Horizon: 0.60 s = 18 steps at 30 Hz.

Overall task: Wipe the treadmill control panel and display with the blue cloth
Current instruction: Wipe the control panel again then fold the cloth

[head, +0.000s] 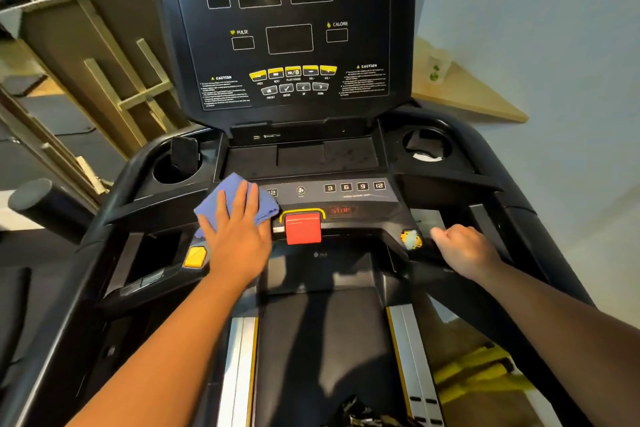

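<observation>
Left hand lay flat, pressing the blue cloth over the control panel's left buttons, hiding them; right hand curled round a handlebar.

Wooden shelf at right; wooden frames at left

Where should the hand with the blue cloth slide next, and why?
Probably to the right along the lower button strip. The left hand presses the blue cloth flat on that strip's left end, so the numbered keys to the right look not yet covered. It should likely skirt the red stop button.
</observation>
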{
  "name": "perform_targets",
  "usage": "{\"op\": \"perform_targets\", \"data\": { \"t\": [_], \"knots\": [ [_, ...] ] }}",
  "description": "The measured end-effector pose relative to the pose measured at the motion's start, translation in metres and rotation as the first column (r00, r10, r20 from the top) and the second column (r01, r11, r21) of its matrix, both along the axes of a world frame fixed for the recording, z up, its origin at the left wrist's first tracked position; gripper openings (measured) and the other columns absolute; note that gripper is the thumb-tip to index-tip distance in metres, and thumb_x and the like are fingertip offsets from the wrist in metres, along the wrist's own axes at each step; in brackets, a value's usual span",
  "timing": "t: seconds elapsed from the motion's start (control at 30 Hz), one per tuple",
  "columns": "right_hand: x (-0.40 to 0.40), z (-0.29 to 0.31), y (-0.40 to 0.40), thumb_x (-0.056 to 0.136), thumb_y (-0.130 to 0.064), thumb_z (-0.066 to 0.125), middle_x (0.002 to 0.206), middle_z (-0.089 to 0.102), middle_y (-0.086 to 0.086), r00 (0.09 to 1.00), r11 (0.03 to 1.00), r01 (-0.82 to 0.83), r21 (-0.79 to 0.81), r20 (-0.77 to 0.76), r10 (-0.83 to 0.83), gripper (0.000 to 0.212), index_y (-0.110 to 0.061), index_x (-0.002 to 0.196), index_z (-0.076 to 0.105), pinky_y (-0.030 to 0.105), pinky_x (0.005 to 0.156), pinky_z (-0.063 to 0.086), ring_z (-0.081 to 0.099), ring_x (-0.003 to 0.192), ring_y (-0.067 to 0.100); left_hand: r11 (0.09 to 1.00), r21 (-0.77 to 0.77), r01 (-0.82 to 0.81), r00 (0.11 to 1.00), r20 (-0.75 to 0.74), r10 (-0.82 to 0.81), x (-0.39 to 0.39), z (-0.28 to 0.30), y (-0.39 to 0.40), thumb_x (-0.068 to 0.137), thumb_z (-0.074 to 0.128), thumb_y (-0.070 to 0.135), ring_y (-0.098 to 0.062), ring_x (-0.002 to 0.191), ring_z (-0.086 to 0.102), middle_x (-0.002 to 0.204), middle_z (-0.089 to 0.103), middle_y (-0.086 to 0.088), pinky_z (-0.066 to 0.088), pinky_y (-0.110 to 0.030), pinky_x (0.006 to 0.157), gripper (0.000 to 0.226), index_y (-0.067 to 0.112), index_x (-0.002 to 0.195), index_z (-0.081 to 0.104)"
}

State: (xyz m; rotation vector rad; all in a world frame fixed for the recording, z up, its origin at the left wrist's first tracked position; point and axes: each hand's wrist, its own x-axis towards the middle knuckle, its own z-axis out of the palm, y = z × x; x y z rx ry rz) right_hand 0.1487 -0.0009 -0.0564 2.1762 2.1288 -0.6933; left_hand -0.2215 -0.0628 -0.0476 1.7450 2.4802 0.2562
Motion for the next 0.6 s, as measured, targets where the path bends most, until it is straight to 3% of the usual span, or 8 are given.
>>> {"op": "perform_targets", "data": {
  "t": [0.1, 0.17, 0.27, 0.33, 0.4, 0.47, 0.6],
  "knots": [
    [-0.004, 0.001, -0.005, 0.102, -0.032, 0.046, 0.093, 0.061, 0.006, 0.998, 1.000, 0.011, 0.029, -0.060, -0.010, 0.017, -0.018, 0.091, 0.048, 0.036, 0.075, 0.052, 0.062, 0.091, 0.025, 0.986, 0.012, -0.166, 0.981, 0.104, 0.164, 0.047, 0.006, 0.017, 0.107, 0.032, 0.043, -0.036, 0.156, -0.013, 0.172, -0.009, 0.002, -0.003, -0.068, 0.121, 0.069, 0.024, 0.164, -0.001],
    [-0.005, 0.001, -0.003, 0.100, -0.024, 0.051, 0.095, 0.057, 0.003, 0.999, 1.000, 0.012, -0.019, -0.033, -0.013, 0.013, -0.022, 0.097, 0.039, 0.033, 0.075, 0.052, 0.060, 0.092, 0.019, 0.992, 0.002, -0.123, 0.988, 0.098, 0.122, 0.070, 0.009, 0.027, 0.107, 0.029, 0.046, -0.039, 0.155, -0.016, 0.171, -0.013, 0.002, -0.006, -0.068, 0.121, 0.070, 0.023, 0.164, -0.005],
    [-0.005, -0.001, -0.002, 0.099, -0.024, 0.051, 0.095, 0.059, 0.002, 0.999, 0.999, 0.037, -0.036, -0.010, -0.038, 0.010, -0.019, 0.097, 0.043, 0.032, 0.074, 0.051, 0.059, 0.089, 0.017, 0.986, -0.024, 0.165, 0.986, -0.005, -0.165, 0.095, 0.010, 0.028, 0.107, 0.026, 0.045, -0.040, 0.155, -0.016, 0.171, -0.013, 0.003, -0.008, -0.065, 0.121, 0.068, 0.026, 0.164, -0.006],
    [-0.004, 0.002, -0.002, 0.102, -0.031, 0.040, 0.085, 0.063, 0.004, 0.996, 0.998, 0.062, -0.014, -0.059, -0.062, 0.026, -0.014, 0.090, 0.056, 0.031, 0.068, 0.044, 0.059, 0.080, 0.015, 0.872, -0.034, 0.489, 0.868, -0.078, -0.490, 0.102, 0.006, 0.021, 0.105, 0.024, 0.047, -0.038, 0.156, -0.012, 0.172, -0.007, 0.004, -0.003, -0.064, 0.123, 0.066, 0.028, 0.164, 0.000],
    [-0.004, 0.005, -0.002, 0.103, -0.037, 0.032, 0.073, 0.064, 0.008, 0.983, 0.988, 0.125, -0.087, -0.125, -0.135, 0.049, -0.011, 0.077, 0.065, 0.034, 0.065, 0.042, 0.060, 0.072, 0.019, 0.733, -0.043, 0.679, 0.727, -0.100, -0.679, 0.091, 0.004, 0.020, 0.101, 0.019, 0.049, -0.031, 0.158, -0.007, 0.172, 0.001, 0.007, -0.002, -0.059, 0.126, 0.067, 0.029, 0.164, 0.008],
    [-0.005, 0.004, 0.000, 0.102, -0.040, 0.032, 0.070, 0.063, 0.010, 0.981, 0.989, 0.126, -0.082, -0.135, -0.137, 0.053, -0.010, 0.074, 0.067, 0.035, 0.065, 0.045, 0.062, 0.071, 0.021, 0.746, -0.032, 0.665, 0.740, -0.112, -0.663, 0.074, 0.001, 0.021, 0.098, 0.013, 0.050, -0.026, 0.158, -0.006, 0.172, 0.002, 0.008, -0.001, -0.056, 0.127, 0.069, 0.030, 0.164, 0.009],
    [-0.001, -0.002, 0.000, 0.102, -0.042, 0.031, 0.072, 0.062, 0.007, 0.997, 0.996, 0.055, -0.068, -0.057, -0.059, 0.049, -0.016, 0.074, 0.062, 0.035, 0.066, 0.047, 0.061, 0.072, 0.019, 0.926, -0.019, 0.377, 0.921, -0.097, -0.377, 0.078, 0.002, 0.032, 0.102, 0.014, 0.047, -0.030, 0.158, -0.012, 0.172, -0.003, 0.004, 0.001, -0.057, 0.126, 0.067, 0.024, 0.164, 0.002]
  ]
}}
